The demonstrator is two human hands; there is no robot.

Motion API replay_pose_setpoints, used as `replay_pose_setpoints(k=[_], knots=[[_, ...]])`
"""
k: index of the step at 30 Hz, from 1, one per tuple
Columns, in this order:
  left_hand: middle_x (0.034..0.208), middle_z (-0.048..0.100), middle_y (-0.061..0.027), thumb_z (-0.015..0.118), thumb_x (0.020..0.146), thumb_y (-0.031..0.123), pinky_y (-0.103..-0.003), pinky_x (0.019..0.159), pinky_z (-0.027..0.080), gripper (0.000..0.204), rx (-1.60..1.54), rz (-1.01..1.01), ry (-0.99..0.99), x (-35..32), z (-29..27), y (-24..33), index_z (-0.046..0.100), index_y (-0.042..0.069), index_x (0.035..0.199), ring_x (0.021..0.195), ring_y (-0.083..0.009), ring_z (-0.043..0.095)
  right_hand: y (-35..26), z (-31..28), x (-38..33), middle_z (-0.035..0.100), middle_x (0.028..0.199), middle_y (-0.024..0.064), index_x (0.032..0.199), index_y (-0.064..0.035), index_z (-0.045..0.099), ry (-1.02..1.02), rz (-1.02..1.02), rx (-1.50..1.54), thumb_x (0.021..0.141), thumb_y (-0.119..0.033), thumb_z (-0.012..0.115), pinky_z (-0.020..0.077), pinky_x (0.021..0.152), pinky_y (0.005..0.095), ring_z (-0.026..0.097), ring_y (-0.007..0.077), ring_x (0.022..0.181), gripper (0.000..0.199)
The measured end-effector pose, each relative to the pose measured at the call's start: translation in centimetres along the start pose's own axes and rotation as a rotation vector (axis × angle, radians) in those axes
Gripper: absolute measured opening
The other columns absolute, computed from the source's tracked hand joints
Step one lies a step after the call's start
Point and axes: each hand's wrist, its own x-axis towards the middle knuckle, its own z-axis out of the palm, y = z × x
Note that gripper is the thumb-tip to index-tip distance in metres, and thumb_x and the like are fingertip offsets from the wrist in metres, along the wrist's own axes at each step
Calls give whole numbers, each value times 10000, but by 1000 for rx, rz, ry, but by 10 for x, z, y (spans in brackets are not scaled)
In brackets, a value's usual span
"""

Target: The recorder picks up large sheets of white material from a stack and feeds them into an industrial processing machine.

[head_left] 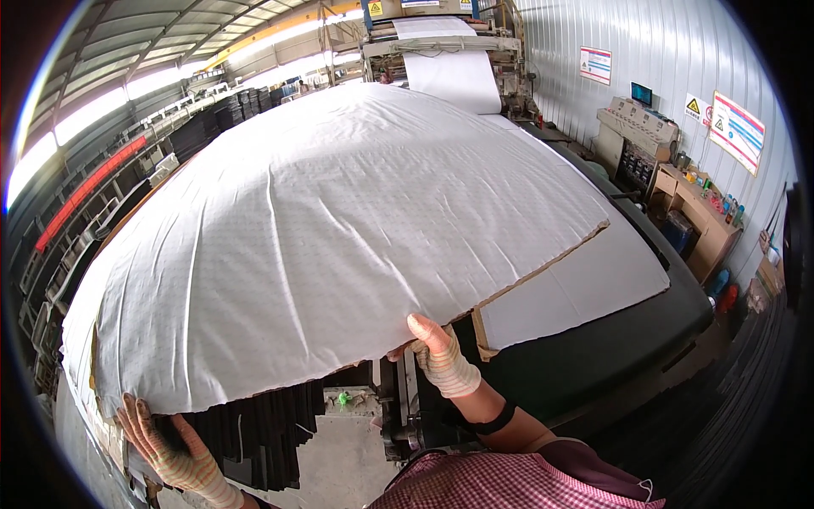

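A large white wrinkled sheet (339, 220), faintly patterned and with a ragged brown edge, spreads across the middle. My right hand (449, 360), in a striped fingerless glove, pinches its near edge, thumb on top and fingers hidden underneath. At the near left corner, my left hand (174, 454) has its fingers stretched out and apart against the sheet's edge, in a similar glove. Partly covered by the wrinkled sheet, a smoother white sheet (585, 280) lies to the right on a dark green surface (526, 373).
Beyond the sheet stands a machine (441, 42) with white material hanging from it. Dark strips (263, 433) hang below the near edge. Along the right wall are a control console (636, 127) and a wooden desk (695, 212). Racks (85, 229) line the left.
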Motion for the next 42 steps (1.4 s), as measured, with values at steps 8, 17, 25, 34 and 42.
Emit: replay_pose_setpoints(k=[8,17,25,34,42], knots=[[1334,456,-98,553,852,67,-401,1052,299,424,-17,-7,-1,0,0,0,476,52,1268,1280,-307,350,-1,1,0,644,842,117,954,-2,614,11,-14,-2,874,-404,497,478,644,322,606,208,742,426],[1329,462,-97,556,849,68,-416,1064,275,425,1,5,8,0,1,-1,477,49,1266,1274,-303,361,1,-1,1,644,847,113,946,-13,618,-22,4,-3,871,-417,490,470,642,316,603,201,752,430],[1331,459,-100,552,852,72,-419,1066,272,420,-2,8,-3,1,1,0,474,44,1264,1275,-308,359,0,0,1,645,845,113,939,-9,620,14,18,-8,860,-419,507,473,641,313,604,198,747,431],[1326,463,-105,548,853,70,-419,1057,288,419,20,12,8,0,0,-1,473,44,1265,1272,-314,364,-2,0,0,646,838,107,951,-15,619,-15,1,7,862,-412,515,472,644,314,608,196,747,419],[1318,468,-111,551,850,56,-411,1050,301,418,-13,9,7,1,0,0,479,43,1262,1269,-311,367,-3,1,0,645,852,111,948,-13,618,-13,12,5,870,-401,509,470,652,313,607,197,757,410]])
